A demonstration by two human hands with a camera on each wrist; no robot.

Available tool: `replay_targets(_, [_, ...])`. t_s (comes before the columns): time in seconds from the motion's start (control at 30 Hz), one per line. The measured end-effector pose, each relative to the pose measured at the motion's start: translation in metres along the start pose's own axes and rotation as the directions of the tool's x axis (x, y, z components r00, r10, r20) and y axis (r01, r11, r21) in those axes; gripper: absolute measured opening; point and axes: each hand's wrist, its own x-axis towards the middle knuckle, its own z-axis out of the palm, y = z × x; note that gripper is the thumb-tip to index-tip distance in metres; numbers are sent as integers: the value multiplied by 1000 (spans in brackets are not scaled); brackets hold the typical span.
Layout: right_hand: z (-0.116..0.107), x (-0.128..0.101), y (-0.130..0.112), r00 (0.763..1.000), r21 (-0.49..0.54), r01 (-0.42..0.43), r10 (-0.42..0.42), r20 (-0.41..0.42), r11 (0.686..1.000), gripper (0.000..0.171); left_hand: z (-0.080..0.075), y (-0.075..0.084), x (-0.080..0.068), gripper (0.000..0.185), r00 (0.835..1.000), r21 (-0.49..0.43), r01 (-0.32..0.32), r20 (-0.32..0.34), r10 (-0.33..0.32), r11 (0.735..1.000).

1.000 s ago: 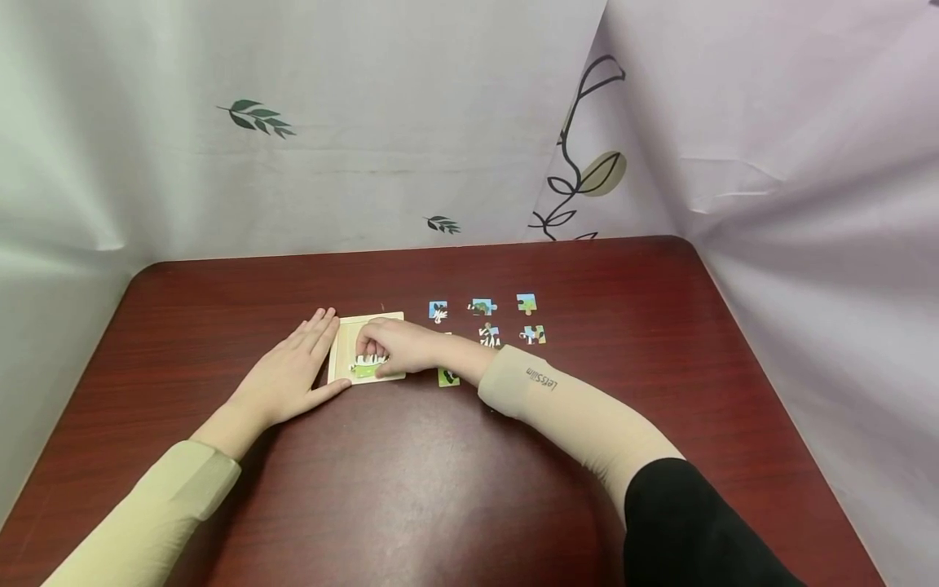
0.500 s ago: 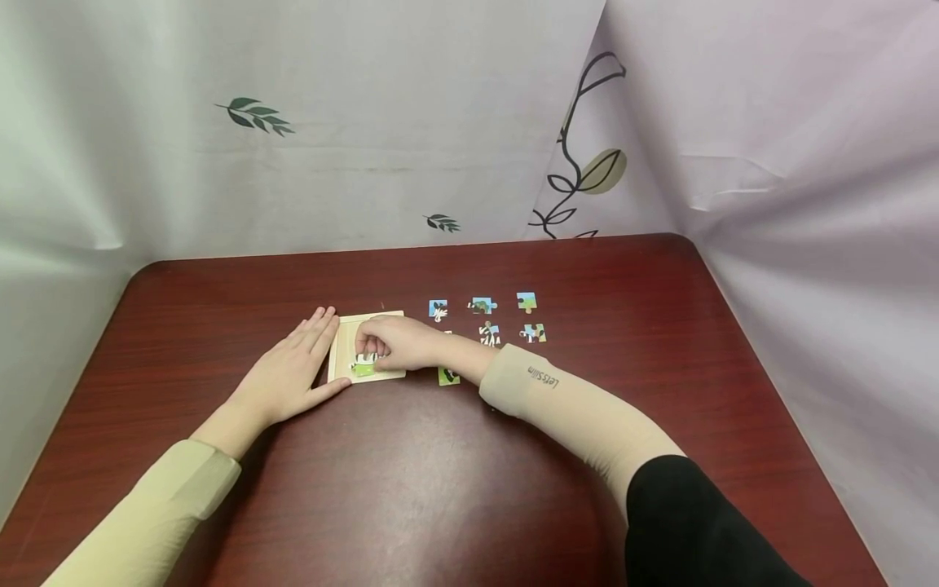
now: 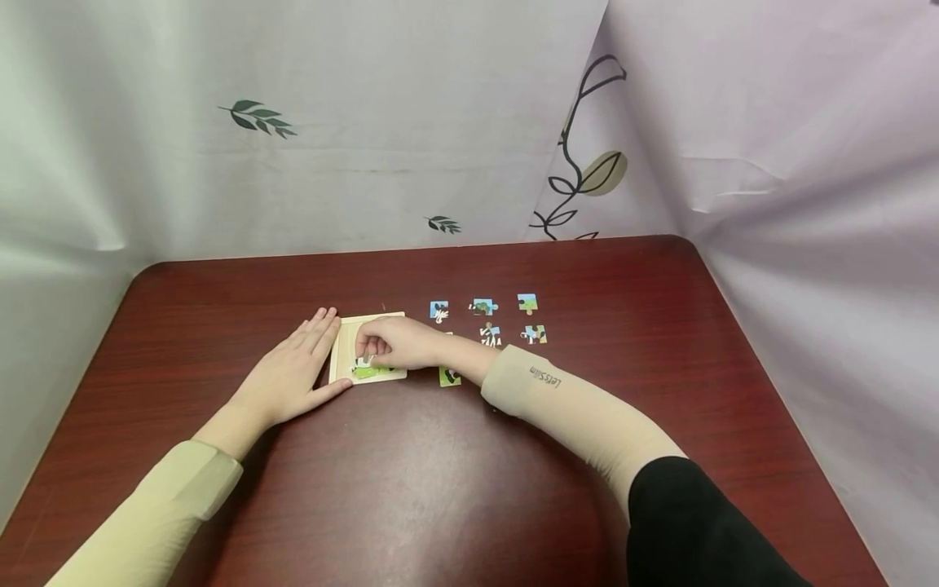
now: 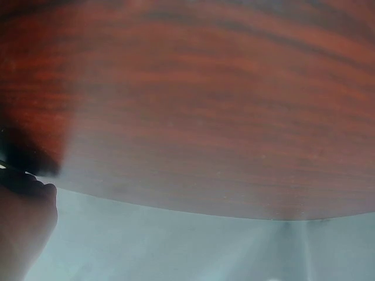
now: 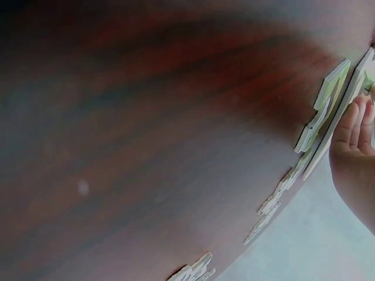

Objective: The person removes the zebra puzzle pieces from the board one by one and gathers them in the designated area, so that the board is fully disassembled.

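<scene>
My left hand (image 3: 289, 379) lies with straight fingers along the left side of a pale wooden puzzle tray (image 3: 335, 359), its thumb at the near left corner. Inside the tray, my right hand (image 3: 403, 342) pinches a jigsaw piece (image 3: 363, 372) with green and white print, low at the near side. The curled fingers cover much of that piece. In the right wrist view, the right hand (image 5: 357, 137) reaches over the tray's rim (image 5: 356, 82), and a green-edged loose piece (image 5: 334, 85) lies just outside it. The left wrist view catches only a dark bit of the left hand (image 4: 26, 219).
Several loose jigsaw pieces lie right of the tray in rough rows, among them a blue and green one (image 3: 527, 303) and a green and black one (image 3: 449, 377) beside the right wrist. The reddish-brown table (image 3: 411, 489) meets pale curtains (image 3: 352, 179) behind.
The piece under my right fingers has shifted slightly within the tray, and more of the green strip shows to the right. My left hand has stayed in place.
</scene>
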Motion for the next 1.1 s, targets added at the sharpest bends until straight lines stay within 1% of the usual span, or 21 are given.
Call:
replay_targets(0.2, [0, 0, -1, 1000, 61, -6, 5, 11, 998, 10, -1, 1, -1, 96, 1000, 3, 3, 1, -3, 1000])
replay_targets(0.47, [0, 0, 0, 1000, 154, -1, 0, 9, 988, 9, -3, 2, -1, 96, 1000, 2, 7, 3, -7, 1000])
replay_targets(0.77, [-5, -3, -1, 1000, 233, 18, -14, -21, 972, 10, -1, 1, -1, 96, 1000, 5, 5, -1, -5, 1000])
replay_targets(1.1, [-21, -17, -2, 998, 282, 31, -12, -68, 959, 13, 1, 0, -2, 96, 1000, 4, 4, -5, -4, 1000])
